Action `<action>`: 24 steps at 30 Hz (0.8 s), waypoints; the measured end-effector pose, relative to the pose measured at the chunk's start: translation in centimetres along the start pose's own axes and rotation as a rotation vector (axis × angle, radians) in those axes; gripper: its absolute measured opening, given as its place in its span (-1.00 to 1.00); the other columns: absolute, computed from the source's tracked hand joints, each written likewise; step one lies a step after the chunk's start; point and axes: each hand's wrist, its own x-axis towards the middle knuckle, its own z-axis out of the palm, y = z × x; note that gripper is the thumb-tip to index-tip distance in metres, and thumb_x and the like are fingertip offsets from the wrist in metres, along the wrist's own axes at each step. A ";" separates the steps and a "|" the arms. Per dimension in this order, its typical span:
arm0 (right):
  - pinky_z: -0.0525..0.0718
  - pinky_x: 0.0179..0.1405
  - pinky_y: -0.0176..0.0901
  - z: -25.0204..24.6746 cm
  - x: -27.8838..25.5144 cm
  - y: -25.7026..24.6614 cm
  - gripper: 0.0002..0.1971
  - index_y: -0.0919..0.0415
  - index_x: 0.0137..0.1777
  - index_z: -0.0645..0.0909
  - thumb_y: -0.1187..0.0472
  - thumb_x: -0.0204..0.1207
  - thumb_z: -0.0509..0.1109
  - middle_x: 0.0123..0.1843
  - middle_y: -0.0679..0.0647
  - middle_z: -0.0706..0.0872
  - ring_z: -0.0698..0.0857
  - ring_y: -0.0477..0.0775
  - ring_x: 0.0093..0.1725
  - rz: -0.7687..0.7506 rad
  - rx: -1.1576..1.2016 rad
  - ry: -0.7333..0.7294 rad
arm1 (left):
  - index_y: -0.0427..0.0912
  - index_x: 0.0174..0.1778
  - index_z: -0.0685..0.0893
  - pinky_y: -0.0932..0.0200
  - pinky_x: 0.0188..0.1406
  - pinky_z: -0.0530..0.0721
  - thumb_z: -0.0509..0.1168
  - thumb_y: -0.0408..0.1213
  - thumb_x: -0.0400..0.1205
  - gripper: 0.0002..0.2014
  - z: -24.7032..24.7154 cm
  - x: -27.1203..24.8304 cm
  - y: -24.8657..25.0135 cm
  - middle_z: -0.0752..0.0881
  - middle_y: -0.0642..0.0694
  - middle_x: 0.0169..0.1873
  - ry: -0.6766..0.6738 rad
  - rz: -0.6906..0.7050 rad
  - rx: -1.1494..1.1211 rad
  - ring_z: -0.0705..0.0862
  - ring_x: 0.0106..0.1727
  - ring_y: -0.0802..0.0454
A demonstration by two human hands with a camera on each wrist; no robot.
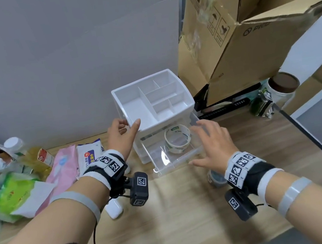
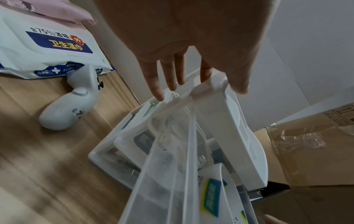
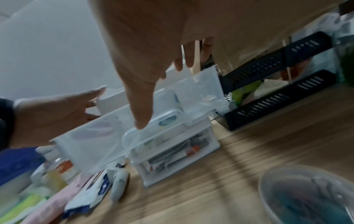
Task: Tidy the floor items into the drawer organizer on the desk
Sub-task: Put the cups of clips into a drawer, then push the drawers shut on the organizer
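Note:
A white drawer organizer (image 1: 119,98) with a divided top tray stands on the wood surface against the wall. Its clear top drawer (image 1: 174,164) is pulled out, and a roll of clear tape (image 1: 178,138) lies inside it. My left hand (image 1: 131,124) rests at the organizer's front left corner, thumb on the tray rim (image 2: 216,84) and straight fingers (image 2: 159,94) along the side. My right hand (image 1: 206,142) hovers with spread fingers over the drawer's right front corner, holding nothing. The lower drawers (image 3: 176,150) hold pens and small items.
A white controller (image 1: 114,209) lies below my left wrist. A small round tub (image 1: 216,178) with teal contents sits under my right wrist. Wipe packs (image 1: 90,152), a pink pack (image 1: 63,166) and bottles crowd the left. Cardboard boxes (image 1: 227,40), a black rack (image 1: 226,106) and a jar (image 1: 281,86) stand right.

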 end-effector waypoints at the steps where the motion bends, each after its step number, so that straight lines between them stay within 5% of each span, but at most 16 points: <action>1: 0.29 0.58 0.15 0.2 0.4 0.2 0.07 0.00 0.62 0.17 -0.40 0.18 0.54 0.61 0.06 0.20 0.21 0.11 0.63 0.069 0.007 0.013 | 0.18 -0.01 0.59 -0.16 0.22 0.74 0.39 0.42 0.37 -0.52 0.0 0.3 -0.1 0.68 -0.11 0.20 0.001 0.001 0.012 0.71 0.19 0.00; 3: 0.29 0.59 0.13 0.5 1.5 0.5 0.21 0.10 0.69 0.03 -0.35 0.16 0.59 0.67 0.11 0.12 0.16 0.13 0.67 0.205 0.052 -0.011 | 0.21 -0.08 0.60 -0.17 0.16 0.77 0.38 0.35 0.42 -0.65 -0.1 0.6 -0.1 0.71 -0.12 0.18 -0.009 0.015 0.041 0.75 0.14 -0.01; 7: 0.34 0.60 0.12 0.8 3.4 1.1 0.35 0.07 0.73 -0.16 -0.31 0.12 0.65 0.72 0.13 0.03 0.15 0.15 0.70 0.333 0.183 -0.113 | 0.11 0.10 0.61 -0.18 0.15 0.77 0.31 0.06 0.57 -0.77 -0.2 0.7 0.9 0.69 -0.09 0.20 -0.022 0.079 0.115 0.75 0.13 -0.03; 11: 0.42 0.54 0.02 0.1 5.5 0.6 0.30 0.06 0.75 -0.12 -0.17 0.19 0.70 0.71 0.15 0.12 0.32 0.14 0.65 0.422 0.470 -0.068 | 0.12 0.14 0.62 -0.19 0.20 0.73 0.28 0.09 0.47 -0.66 -0.3 1.0 1.1 0.72 -0.08 0.15 -0.045 0.079 0.136 0.74 0.12 -0.03; 15: 0.53 0.48 0.07 0.4 8.7 -1.2 0.28 0.15 0.74 -0.11 -0.18 0.21 0.68 0.68 0.20 0.19 0.38 0.21 0.61 0.447 0.508 -0.051 | 0.18 0.17 0.62 -0.20 0.19 0.74 0.27 0.15 0.42 -0.60 -0.5 1.6 0.6 0.74 -0.01 0.14 -0.063 0.070 0.140 0.75 0.12 0.03; 21: 0.69 0.22 0.22 1.8 10.8 -2.0 0.09 0.12 0.50 0.17 -0.15 0.08 0.74 0.41 0.18 0.54 0.61 0.28 0.33 0.538 0.667 0.100 | -0.04 0.33 0.61 0.05 0.13 0.73 0.32 -0.31 0.64 -0.67 -0.3 1.4 1.4 0.77 0.10 0.04 -0.082 0.071 0.095 0.74 0.02 0.13; 24: 0.72 0.13 0.25 2.1 10.8 -1.6 -0.01 0.09 0.37 0.21 -0.22 0.07 0.71 0.33 0.18 0.58 0.65 0.29 0.23 0.547 0.642 0.088 | -0.04 0.34 0.58 0.11 0.00 0.72 0.31 -0.31 0.65 -0.67 -0.3 1.6 1.3 0.73 0.16 -0.01 -0.089 0.091 0.117 0.71 -0.04 0.20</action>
